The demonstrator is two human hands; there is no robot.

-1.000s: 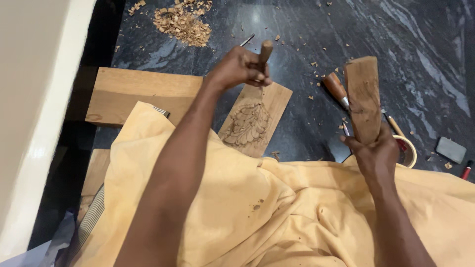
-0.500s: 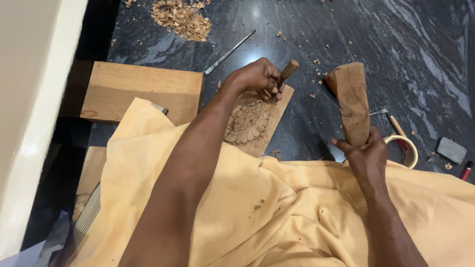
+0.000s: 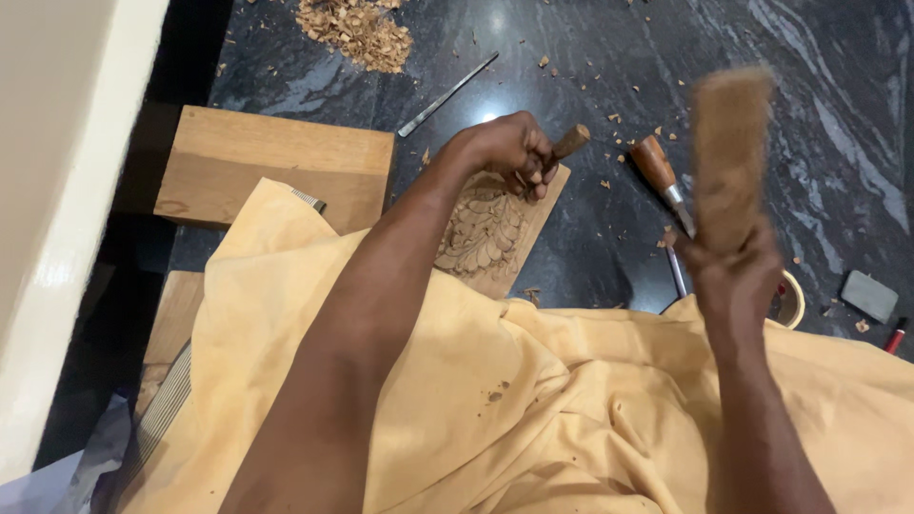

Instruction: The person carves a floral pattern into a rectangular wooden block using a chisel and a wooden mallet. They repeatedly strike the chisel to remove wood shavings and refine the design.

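From the head camera, the left hand (image 3: 509, 152) is closed tight around a chisel (image 3: 569, 143) with a rounded wooden handle, held over a flat carved panel (image 3: 490, 233) of pale wood cut with a leafy relief, which lies on the dark, veined stone floor (image 3: 809, 114) at the edge of the yellow cloth (image 3: 533, 400) over the person's lap. The right hand (image 3: 733, 281) grips the lower end of a long, rough wooden mallet (image 3: 728, 152), raised upright and blurred. Nearby lie a second chisel (image 3: 664, 181) with a reddish handle, a thin metal tool (image 3: 447, 95), a plain plank (image 3: 276, 162) and a heap of shavings (image 3: 357, 33).
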